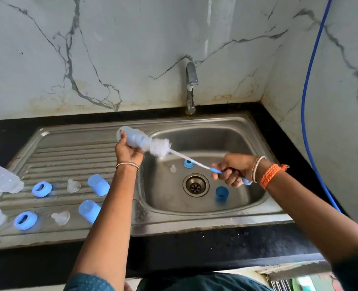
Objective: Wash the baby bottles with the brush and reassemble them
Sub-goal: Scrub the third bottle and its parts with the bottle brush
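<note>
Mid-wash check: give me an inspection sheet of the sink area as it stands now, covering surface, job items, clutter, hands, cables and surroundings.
Surface: steel sink with ribbed drainboard on a black counter.
Job's things: clear bottle held over the basin's edge, brush bristles at its mouth. On the drainboard: two bottles, two blue rings, two clear teats, two blue caps. In the basin: ring, teat, cap.
Clutter: nothing seen.
Hands: left hand grips the bottle; right hand grips the brush handle.
Cables: blue hose down the right wall.
Surroundings: marble-look walls, tap showing no water.
</note>
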